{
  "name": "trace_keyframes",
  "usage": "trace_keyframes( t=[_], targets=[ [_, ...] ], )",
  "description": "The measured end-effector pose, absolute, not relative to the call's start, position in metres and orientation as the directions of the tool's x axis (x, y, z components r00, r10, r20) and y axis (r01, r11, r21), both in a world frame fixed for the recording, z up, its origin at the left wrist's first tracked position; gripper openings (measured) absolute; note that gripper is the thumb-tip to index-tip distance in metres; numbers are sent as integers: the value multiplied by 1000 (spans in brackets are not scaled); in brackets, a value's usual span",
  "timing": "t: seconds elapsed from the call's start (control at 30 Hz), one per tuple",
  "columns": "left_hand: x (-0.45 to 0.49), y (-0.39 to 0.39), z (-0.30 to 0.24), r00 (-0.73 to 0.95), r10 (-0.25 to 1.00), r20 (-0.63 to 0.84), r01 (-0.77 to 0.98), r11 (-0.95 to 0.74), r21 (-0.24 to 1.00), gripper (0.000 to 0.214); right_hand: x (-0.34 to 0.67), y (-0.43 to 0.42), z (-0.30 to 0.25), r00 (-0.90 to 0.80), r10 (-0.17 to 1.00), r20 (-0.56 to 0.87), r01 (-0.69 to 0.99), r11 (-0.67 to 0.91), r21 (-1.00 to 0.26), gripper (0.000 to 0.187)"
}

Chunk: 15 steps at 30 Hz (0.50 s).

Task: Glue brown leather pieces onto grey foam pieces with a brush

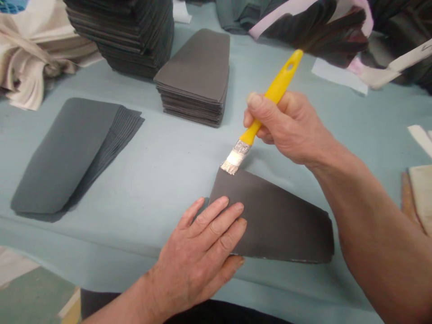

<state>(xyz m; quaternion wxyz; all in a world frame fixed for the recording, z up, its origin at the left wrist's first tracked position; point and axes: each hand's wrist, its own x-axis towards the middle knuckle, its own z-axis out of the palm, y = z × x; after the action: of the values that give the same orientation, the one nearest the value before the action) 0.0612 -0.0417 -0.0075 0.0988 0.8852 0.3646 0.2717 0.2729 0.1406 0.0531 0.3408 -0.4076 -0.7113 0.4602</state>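
Note:
A yellow-handled paintbrush (276, 87) is gripped in my right hand (286, 126), its handle tilted up and to the right. The pale, wet-looking bristles touch the upper left corner of a dark grey tapered panel (280, 216). My left hand (211, 243) lies flat on the left part of this panel, fingers stretched out and slightly apart. White traces show along the panel's lower edge. Whether it is one piece or several thin ones stacked, I cannot tell.
Fanned dark pieces (67, 153) lie at the left. A neat stack of grey panels (195, 67) and a taller dark stack (128, 36) stand behind. Beige cloth (33, 49) is at the back left; dark folded material (313, 36) with pink strips sits back right. Pale blue-green covering (162, 166) spreads over the table.

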Motion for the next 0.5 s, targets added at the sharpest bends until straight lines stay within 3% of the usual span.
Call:
trace_keyframes(
  t=[0.2,0.5],
  targets=[
    [62,-45,-15,555,709,435,586,-704,400,41,280,136,58,-462,876,139,332,316,-889,47],
    [59,-45,-17,555,707,439,583,-707,400,45,296,125,65,-414,903,112,402,292,-868,43]
  ],
)
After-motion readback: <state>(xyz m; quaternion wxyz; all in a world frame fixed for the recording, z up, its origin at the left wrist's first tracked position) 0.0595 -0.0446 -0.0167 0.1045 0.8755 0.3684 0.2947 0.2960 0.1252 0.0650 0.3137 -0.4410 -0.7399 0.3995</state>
